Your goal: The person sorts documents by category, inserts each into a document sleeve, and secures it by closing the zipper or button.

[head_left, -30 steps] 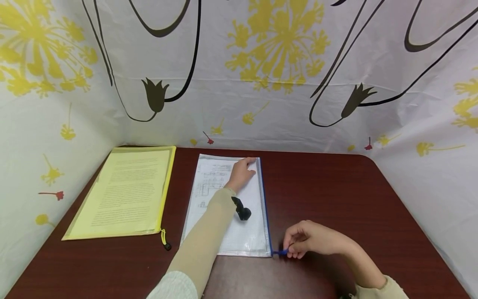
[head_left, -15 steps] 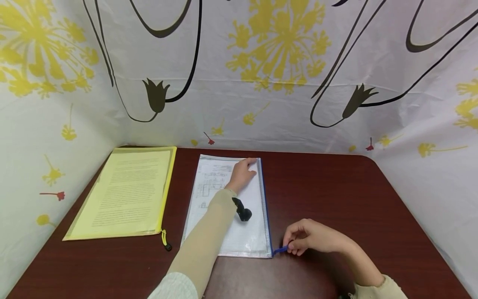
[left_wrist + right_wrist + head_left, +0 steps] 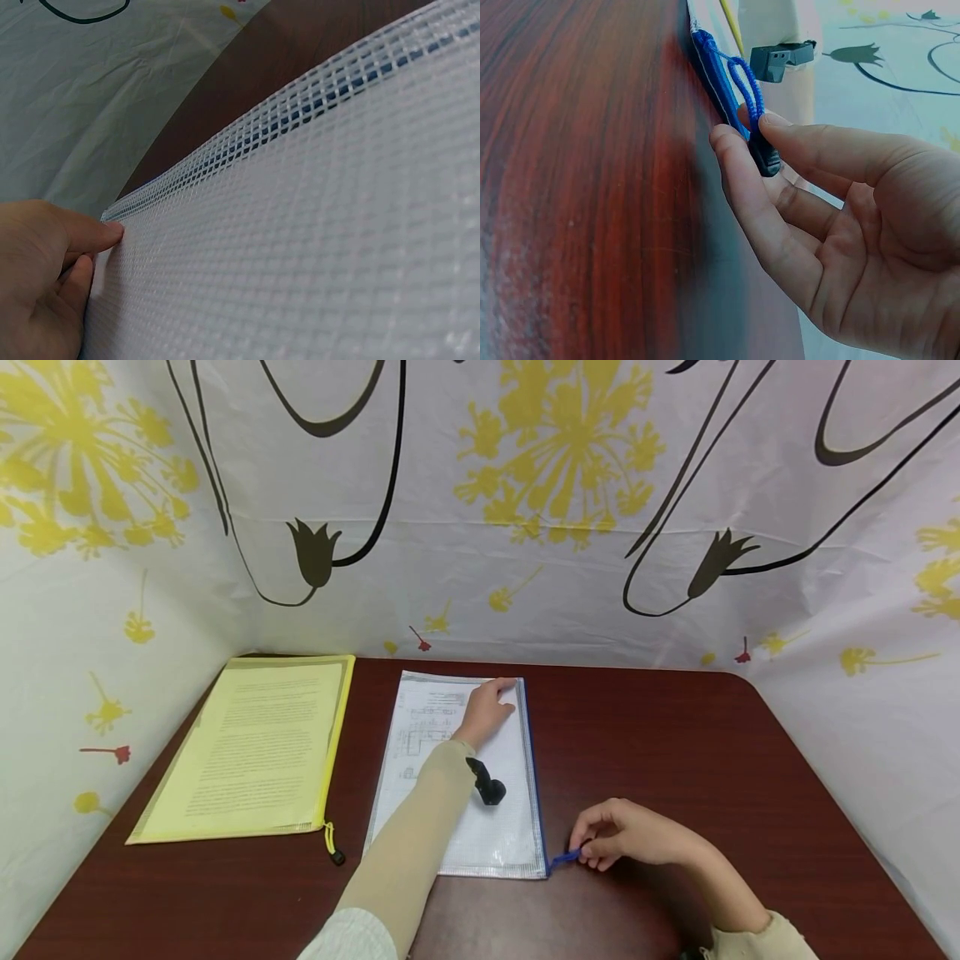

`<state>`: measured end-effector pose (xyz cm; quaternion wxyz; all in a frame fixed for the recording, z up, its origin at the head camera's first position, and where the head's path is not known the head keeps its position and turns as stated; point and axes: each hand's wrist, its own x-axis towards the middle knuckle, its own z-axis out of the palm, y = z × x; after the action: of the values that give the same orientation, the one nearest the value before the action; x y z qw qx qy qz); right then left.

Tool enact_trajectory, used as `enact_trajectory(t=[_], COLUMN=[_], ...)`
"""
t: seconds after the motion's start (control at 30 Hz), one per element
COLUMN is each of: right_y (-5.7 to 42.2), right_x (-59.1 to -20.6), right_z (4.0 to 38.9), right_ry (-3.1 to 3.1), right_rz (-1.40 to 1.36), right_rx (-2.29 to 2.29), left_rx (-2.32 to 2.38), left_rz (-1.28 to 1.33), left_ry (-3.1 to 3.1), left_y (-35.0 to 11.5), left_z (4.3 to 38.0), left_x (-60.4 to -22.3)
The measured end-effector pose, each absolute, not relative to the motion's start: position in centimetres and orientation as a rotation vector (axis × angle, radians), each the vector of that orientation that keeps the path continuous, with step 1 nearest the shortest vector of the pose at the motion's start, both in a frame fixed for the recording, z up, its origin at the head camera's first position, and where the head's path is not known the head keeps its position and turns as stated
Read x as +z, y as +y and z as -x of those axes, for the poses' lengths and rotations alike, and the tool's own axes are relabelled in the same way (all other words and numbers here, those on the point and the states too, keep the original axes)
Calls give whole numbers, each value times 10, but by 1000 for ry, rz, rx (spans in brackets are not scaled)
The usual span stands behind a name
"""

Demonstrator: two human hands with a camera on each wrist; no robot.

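A clear mesh zip document pouch (image 3: 495,827) with a blue zip edge lies on the table, printed sheets showing through it. At its far right corner my left hand (image 3: 483,710) pinches the edge; in the left wrist view the thumb (image 3: 109,234) lies on the mesh and the other fingers go round the edge. By the near right corner, my right hand (image 3: 630,835) pinches the blue cord zip pull (image 3: 566,857) between thumb and fingertips. The right wrist view shows the pull's black end (image 3: 765,157) between those fingers, its cord loop stretching back to the pouch corner.
A yellow zip document pouch (image 3: 262,752) with a printed page lies to the left, its yellow cord pull (image 3: 330,839) hanging off the near corner. The dark red-brown table (image 3: 660,735) meets a patterned cloth (image 3: 465,568) at the back and sides.
My right hand and the blue zip pull have risen very slightly, and more of the blue cord shows. The left hand and both pouches have stayed put.
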<state>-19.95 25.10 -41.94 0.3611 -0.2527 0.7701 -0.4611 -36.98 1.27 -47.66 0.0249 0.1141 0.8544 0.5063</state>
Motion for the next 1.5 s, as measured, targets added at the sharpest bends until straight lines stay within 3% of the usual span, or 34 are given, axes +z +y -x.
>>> enact_trajectory(t=[1.5], right_y=[269], right_x=[-418], right_z=[200], right_ry=[1961], right_rz=[618], right_rx=[-1235], left_rx=[1578], left_rz=[-361], left_ry=[2640], left_y=[13], left_z=[371], left_x=[-478])
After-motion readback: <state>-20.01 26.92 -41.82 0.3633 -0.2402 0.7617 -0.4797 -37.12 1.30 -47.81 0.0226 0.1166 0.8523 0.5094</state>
